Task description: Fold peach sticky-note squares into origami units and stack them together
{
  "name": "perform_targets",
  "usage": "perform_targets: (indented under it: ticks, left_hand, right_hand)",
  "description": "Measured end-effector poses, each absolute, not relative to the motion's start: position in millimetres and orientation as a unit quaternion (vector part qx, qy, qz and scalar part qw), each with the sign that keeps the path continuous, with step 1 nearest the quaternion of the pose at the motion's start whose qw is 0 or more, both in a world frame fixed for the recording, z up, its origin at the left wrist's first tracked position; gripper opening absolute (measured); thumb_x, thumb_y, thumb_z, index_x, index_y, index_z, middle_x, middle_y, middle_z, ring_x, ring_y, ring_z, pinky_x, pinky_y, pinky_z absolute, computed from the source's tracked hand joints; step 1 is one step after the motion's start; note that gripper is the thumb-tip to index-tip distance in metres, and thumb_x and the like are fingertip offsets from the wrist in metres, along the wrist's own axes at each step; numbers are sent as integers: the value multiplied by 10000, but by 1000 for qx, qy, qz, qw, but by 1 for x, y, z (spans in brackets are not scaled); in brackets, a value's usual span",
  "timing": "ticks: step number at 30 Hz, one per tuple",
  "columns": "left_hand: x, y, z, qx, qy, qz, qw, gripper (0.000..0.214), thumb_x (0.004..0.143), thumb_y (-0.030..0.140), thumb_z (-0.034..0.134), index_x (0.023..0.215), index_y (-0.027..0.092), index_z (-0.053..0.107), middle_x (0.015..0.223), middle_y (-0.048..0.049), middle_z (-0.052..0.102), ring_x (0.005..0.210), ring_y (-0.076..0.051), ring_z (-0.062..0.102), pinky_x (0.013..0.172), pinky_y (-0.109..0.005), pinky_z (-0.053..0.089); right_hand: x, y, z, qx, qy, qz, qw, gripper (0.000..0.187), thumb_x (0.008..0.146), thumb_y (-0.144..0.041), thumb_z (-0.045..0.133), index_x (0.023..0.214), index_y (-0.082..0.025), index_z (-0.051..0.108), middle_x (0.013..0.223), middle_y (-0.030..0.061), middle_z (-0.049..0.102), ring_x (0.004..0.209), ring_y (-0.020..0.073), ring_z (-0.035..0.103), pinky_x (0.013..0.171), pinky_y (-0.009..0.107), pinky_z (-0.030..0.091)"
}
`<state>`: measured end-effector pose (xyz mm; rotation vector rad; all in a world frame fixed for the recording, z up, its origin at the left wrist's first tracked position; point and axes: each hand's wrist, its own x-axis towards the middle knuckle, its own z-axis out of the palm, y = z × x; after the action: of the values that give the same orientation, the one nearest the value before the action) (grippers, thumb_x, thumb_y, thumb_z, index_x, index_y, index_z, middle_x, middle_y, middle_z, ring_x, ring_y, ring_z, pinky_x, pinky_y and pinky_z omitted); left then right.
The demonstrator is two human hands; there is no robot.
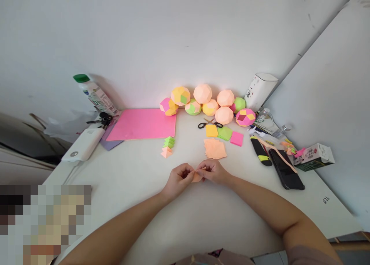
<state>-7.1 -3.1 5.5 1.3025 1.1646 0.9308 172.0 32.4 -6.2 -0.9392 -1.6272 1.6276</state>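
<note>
Both hands meet over the near part of the white table. Between their fingertips is a small piece of peach paper (197, 177), partly covered by the fingers. My left hand (181, 179) pinches its left side, and my right hand (213, 172) pinches its right side. Just beyond them lies a loose stack of peach paper squares (215, 148). Behind that are yellow sheets (211, 130), green sheets (224, 133) and pink sheets (236, 138). Left of these stand folded green paper pieces (169, 142) and folded peach pieces (167, 152).
Several faceted paper balls (202, 93) are piled against the wall, with open scissors (210, 124) before them. A pink board (141, 124), a bottle (95, 93) and a white device (83, 144) are left. A black phone (286, 169), a cutter (261, 151) and a carton (315, 157) lie right.
</note>
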Motion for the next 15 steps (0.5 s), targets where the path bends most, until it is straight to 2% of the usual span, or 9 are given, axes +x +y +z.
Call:
perform_targets:
  ticks: [5, 10, 15]
  left_hand:
    - [-11, -3, 3, 490, 496, 437, 568, 146, 766, 255, 528, 658, 176, 470, 593, 49, 429, 513, -77, 383, 487, -198, 318]
    - [-10, -2, 5, 507, 458, 434, 588, 127, 790, 304, 536, 795, 179, 517, 734, 6, 521, 621, -105, 467, 561, -223, 378]
    - [-9, -2, 5, 554, 478, 383, 564, 197, 776, 339, 551, 687, 174, 494, 608, 31, 461, 550, -98, 413, 517, -216, 335]
  right_hand:
    - [174, 35, -2, -378, -570, 648, 335, 231, 737, -359, 679, 725, -146, 592, 588, -22, 578, 500, 106, 588, 481, 225, 475]
    - [173, 34, 0, -367, -593, 633, 336, 202, 759, -337, 651, 743, -146, 585, 607, -19, 574, 512, 99, 577, 483, 216, 455]
    - [172, 31, -1, -367, -642, 592, 320, 138, 768, -273, 613, 736, -145, 576, 616, -16, 558, 518, 98, 566, 466, 204, 417]
